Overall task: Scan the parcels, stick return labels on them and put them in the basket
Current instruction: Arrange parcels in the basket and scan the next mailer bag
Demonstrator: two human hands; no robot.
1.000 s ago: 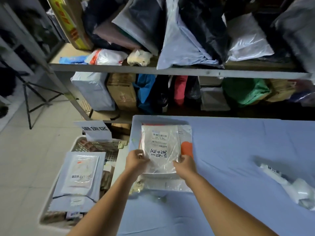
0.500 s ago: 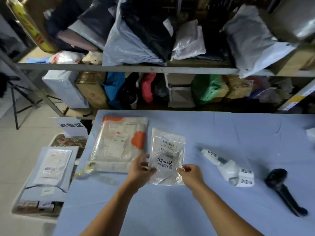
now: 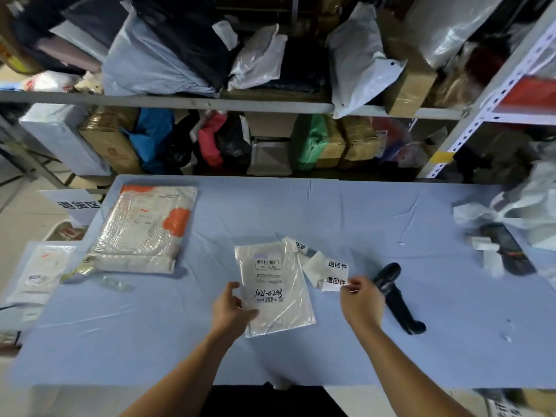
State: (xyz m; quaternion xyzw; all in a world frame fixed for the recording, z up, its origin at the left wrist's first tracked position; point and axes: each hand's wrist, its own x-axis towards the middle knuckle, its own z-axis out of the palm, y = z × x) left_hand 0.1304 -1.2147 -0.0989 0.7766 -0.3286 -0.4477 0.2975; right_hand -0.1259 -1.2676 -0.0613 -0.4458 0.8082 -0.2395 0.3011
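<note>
Black scanner (image 3: 394, 296) lies beside right fingers (image 3: 353, 286) pinching labels (image 3: 334, 280); left fingers (image 3: 252, 314) seemingly grip parcel (image 3: 275, 284).

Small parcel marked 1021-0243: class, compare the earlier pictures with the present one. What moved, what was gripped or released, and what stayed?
The small parcel went right, from over the larger parcel to the middle of the table. The right hand released it and now pinches the return-label strip. The left hand still holds its left edge. The larger parcel stayed put.
</note>
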